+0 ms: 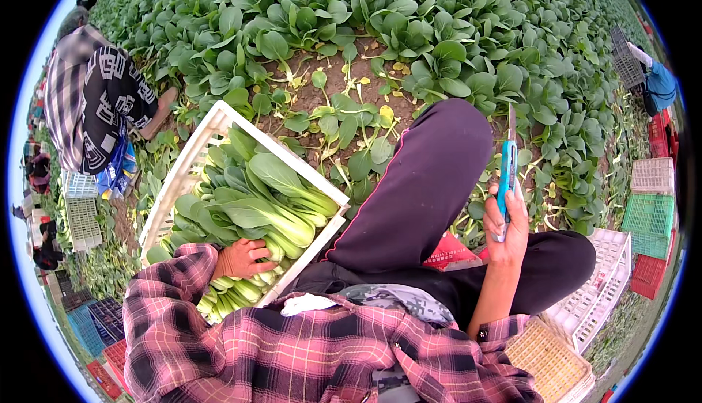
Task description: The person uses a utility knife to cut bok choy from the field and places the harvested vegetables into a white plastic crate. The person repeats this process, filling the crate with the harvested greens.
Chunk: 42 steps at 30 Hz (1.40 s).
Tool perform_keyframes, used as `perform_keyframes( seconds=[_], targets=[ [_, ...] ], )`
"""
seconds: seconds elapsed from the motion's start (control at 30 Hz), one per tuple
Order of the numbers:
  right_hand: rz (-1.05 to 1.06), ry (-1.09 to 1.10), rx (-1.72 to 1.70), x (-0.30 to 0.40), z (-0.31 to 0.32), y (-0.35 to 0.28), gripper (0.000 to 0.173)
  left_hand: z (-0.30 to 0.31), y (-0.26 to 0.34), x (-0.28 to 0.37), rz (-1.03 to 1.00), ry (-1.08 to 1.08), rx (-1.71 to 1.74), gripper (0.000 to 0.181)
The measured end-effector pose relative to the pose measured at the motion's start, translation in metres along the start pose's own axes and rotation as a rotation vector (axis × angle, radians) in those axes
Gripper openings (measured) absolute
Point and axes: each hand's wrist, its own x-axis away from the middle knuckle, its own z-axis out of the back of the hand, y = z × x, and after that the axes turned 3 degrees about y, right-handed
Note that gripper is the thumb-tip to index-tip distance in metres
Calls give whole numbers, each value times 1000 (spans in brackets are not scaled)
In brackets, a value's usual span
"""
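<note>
My left hand (247, 259) lies over the pale stems of bok choy (274, 216) heaped in a white plastic crate (343, 214). Its fingers curl down among the stems, and whether they grip one is hidden. The crate stands tilted in view at my left side, its slatted far wall showing. My right hand (507, 222) is raised above my bent right leg, closed around a blue-handled utility knife (509, 167). The knife's blade is out and points away from me. Between the crate and my knee, cut leaves (351, 123) lie on brown soil.
Dense rows of growing bok choy (329, 8) stand ahead. A co-worker (93, 90) crouches at far left; another person (658, 85) is at far right. A white crate (589, 288) and a tan crate (548, 359) are at my right. A red bag (452, 252) lies under my legs.
</note>
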Motion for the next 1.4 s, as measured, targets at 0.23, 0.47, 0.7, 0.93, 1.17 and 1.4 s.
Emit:
perform_keyframes(
  seconds=[0.23,0.47,0.7,0.93,1.17,1.4],
  targets=[
    [174,48,-143,-3,37,-14,35,46,27,-42,145,-226,41,76],
    [276,140,-201,9,49,-15,30,119,43,-107,302,-513,77,33],
    [244,156,-239,21,69,-11,34,61,-8,-152,968,1247,1397,16],
    [183,207,-123,21,83,2,20,8,-29,-156,1241,1360,1397,21],
    [317,307,-72,7,85,-29,13,49,-2,-196,1265,1466,922,6],
    [790,317,85,-46,59,-99,18,124,-11,-297,735,1024,1086,11]
  ],
)
